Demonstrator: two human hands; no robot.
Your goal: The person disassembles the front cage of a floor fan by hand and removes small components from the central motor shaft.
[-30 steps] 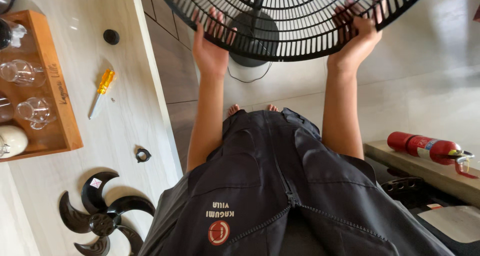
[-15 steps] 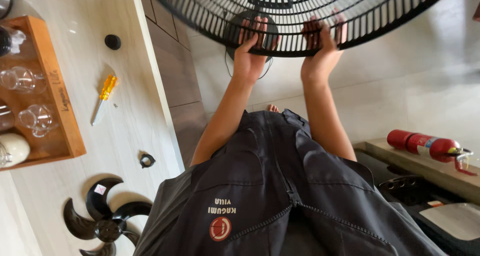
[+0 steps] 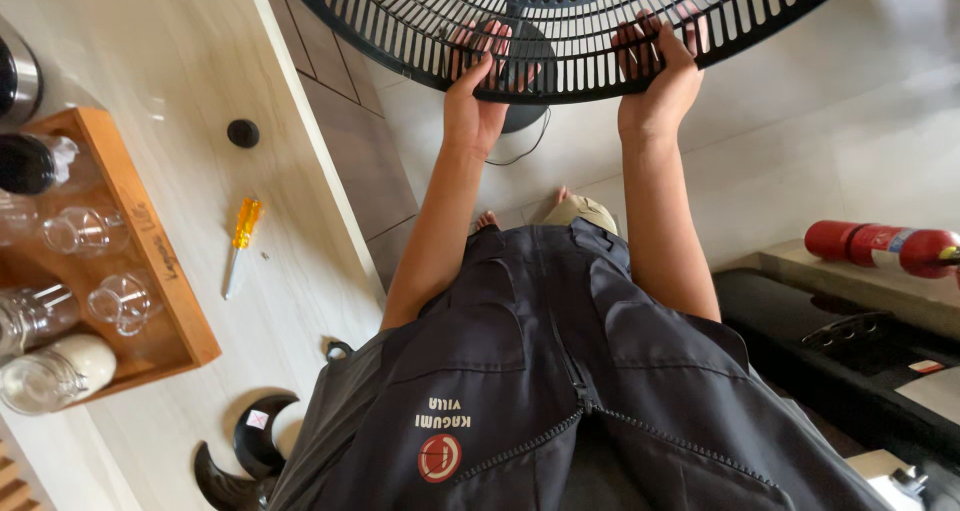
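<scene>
Fingers (image 3: pixel 480 46) of both our hands hook through the fan grille (image 3: pixel 560 21) bars, gripping its lower rim. We hold it level, steadied evenly from both sides.

Labels in view

A pale label (image 3: pixel 896 239) wrapped the red fire extinguisher (image 3: pixel 880 247) at right; a round red-and-white badge (image 3: pixel 440 458) sat on the dark jacket (image 3: pixel 560 391); a small white sticker (image 3: pixel 257 420) marked the black fan blade (image 3: pixel 250 446).

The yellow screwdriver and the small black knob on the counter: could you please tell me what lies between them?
Nothing: in the head view, the pale counter is bare between the black knob and the yellow-handled screwdriver.
</scene>
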